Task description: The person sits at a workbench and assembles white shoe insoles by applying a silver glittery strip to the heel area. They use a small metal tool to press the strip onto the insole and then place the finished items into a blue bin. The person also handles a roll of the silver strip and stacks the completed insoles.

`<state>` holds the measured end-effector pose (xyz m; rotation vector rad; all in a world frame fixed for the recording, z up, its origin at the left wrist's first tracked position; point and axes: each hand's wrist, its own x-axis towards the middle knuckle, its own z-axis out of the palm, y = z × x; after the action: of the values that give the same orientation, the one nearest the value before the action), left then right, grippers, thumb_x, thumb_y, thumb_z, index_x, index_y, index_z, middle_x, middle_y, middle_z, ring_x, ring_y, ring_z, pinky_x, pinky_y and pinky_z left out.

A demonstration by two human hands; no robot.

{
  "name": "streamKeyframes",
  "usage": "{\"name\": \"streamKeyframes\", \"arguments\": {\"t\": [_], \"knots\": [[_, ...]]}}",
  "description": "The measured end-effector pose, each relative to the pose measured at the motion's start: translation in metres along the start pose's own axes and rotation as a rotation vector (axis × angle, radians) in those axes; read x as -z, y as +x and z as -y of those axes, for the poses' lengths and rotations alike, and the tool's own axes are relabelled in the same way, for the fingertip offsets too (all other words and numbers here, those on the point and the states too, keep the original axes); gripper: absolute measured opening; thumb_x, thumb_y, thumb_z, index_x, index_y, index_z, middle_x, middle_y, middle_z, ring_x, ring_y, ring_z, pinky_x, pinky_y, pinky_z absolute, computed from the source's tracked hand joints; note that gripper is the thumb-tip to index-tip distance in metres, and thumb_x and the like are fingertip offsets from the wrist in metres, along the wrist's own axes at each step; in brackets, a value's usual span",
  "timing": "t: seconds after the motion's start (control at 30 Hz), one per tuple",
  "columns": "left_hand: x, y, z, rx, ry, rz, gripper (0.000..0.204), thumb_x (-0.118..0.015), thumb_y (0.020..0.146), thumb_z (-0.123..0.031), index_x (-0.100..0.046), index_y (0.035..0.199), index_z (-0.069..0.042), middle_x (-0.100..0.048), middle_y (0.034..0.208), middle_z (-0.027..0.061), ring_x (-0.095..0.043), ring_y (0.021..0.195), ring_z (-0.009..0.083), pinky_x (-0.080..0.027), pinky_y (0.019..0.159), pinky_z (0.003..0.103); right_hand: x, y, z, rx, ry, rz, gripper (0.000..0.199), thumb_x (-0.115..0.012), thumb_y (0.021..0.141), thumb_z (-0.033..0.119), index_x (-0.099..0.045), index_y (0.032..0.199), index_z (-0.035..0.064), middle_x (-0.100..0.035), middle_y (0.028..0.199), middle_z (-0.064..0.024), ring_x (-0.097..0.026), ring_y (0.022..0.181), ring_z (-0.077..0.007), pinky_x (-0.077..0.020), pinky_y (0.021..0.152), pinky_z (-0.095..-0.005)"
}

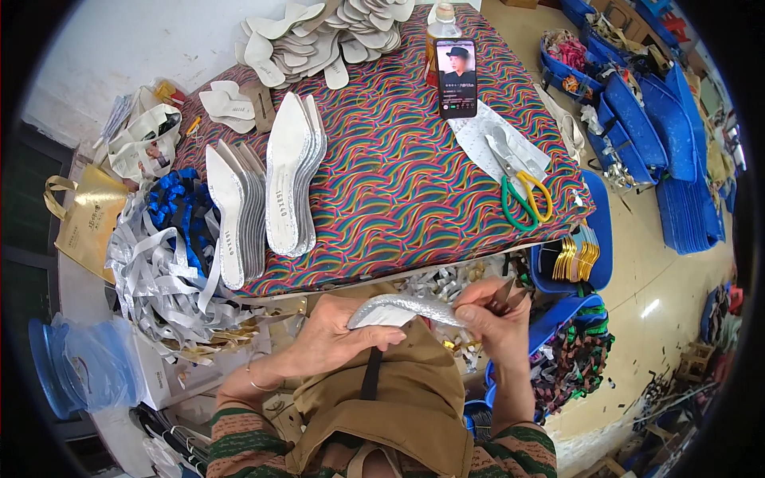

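My left hand (341,334) is closed around one end of a silver glittery insole (410,306), whose whitish underside partly shows. The insole is bent in an arch over my lap, just off the table's front edge. At its other end, my right hand (496,317) pinches the silver edge between thumb and fingers. Dark pointed metal blades (510,296) stick out by the right fingers, perhaps small snips; their handles are hidden. On the table ahead lie two stacks of like insoles, a left stack (232,219) and a right stack (288,191).
A patterned cloth covers the table (374,199). Scissors (514,179) with green and yellow handles lie on a white sheet, near a phone (457,80) leaning on a bottle (444,24). Loose insoles (311,44) pile at the back. Silver strips (163,275) hang left; blue bins (598,203) stand right.
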<state>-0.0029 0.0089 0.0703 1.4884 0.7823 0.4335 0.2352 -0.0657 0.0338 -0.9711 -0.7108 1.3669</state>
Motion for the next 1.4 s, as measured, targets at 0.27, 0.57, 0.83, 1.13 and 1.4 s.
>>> {"name": "streamKeyframes", "arguments": {"t": [0.27,0.57,0.83,1.13,1.4], "knots": [[-0.021,0.017,-0.003,-0.008,-0.498,-0.207,0.027,-0.066,0.095,-0.01,-0.068,0.116,0.006,-0.071,0.112,0.0141,-0.068,0.091,0.0141,-0.054,0.079,0.028,-0.036,-0.008,-0.046,0.137,0.117,-0.126,0.012,-0.07,0.088,-0.005,-0.072,0.1,-0.0017,-0.071,0.085,-0.0074,-0.054,0.06,-0.0044,-0.0408,0.052,-0.0201],[-0.018,0.024,0.001,-0.093,-0.738,-0.261,0.041,-0.058,0.101,-0.018,-0.054,0.13,0.01,-0.07,0.109,0.0247,-0.072,0.097,0.0307,-0.06,0.083,0.043,-0.04,0.001,-0.055,-0.005,0.104,0.027,0.011,-0.072,0.09,0.001,-0.072,0.101,-0.0013,-0.066,0.079,-0.002,-0.05,0.064,-0.0049,-0.0383,0.056,-0.0227],[-0.008,0.027,0.011,-0.125,-0.833,-0.269,0.029,-0.054,0.104,-0.024,-0.061,0.112,0.003,-0.068,0.085,0.0171,-0.069,0.073,0.0253,-0.058,0.063,0.037,-0.035,-0.007,-0.061,-0.005,-0.049,0.046,0.012,-0.074,0.09,0.004,-0.074,0.101,-0.0004,-0.074,0.092,-0.0064,-0.064,0.08,-0.0067,-0.0506,0.07,-0.0221],[-0.012,0.038,0.021,-0.159,-0.961,-0.219,0.03,-0.056,0.102,-0.024,-0.055,0.124,-0.004,-0.064,0.094,0.0095,-0.062,0.077,0.0226,-0.05,0.069,0.036,-0.03,0.012,-0.062,0.42,-0.67,0.053,0.012,-0.078,0.081,0.004,-0.068,0.086,0.0001,-0.066,0.071,-0.0038,-0.058,0.061,-0.0069,-0.0438,0.054,-0.0246],[-0.021,0.033,0.021,0.063,-0.554,-0.207,0.025,-0.058,0.094,-0.004,-0.066,0.115,0.006,-0.069,0.117,0.0212,-0.068,0.101,0.027,-0.056,0.089,0.036,-0.037,0.027,-0.049,0.446,-0.556,0.018,0.013,-0.074,0.081,0.001,-0.068,0.092,0.0006,-0.065,0.071,-0.0026,-0.056,0.061,-0.0061,-0.0425,0.054,-0.0231]]}}
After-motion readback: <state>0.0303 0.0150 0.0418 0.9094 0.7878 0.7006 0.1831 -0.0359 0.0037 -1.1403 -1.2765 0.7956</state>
